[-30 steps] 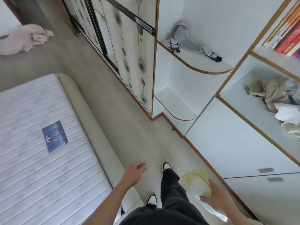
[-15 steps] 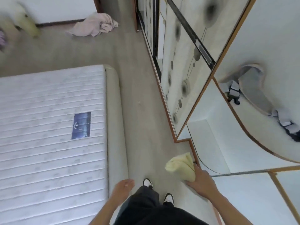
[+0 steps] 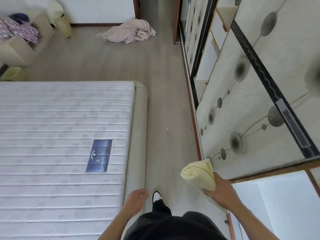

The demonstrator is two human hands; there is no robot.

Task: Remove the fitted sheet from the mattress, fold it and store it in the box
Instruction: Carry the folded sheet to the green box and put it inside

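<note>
The bare mattress [image 3: 62, 153] fills the left of the view, white and quilted in straight rows, with a dark blue label [image 3: 99, 155] stitched near its right edge; no sheet covers it. Right of it runs the grey floor [image 3: 162, 104], bounded by a wardrobe [image 3: 259, 101] with patterned sliding doors. At the far wall a pink cloth [image 3: 129, 31] lies crumpled on the floor, well apart from the mattress. The sheet [image 3: 199, 175] is a pale yellow folded bundle, creased at its front end, held beside the wardrobe by the right hand [image 3: 223, 193], whose fingers are wrapped round its rear end. The left hand [image 3: 136, 199] hangs over the mattress edge, fingers loosely curled, holding nothing. Since half a second ago the view has swung left, bringing the pink cloth nearer the centre, and the sheet sits farther right.
</note>
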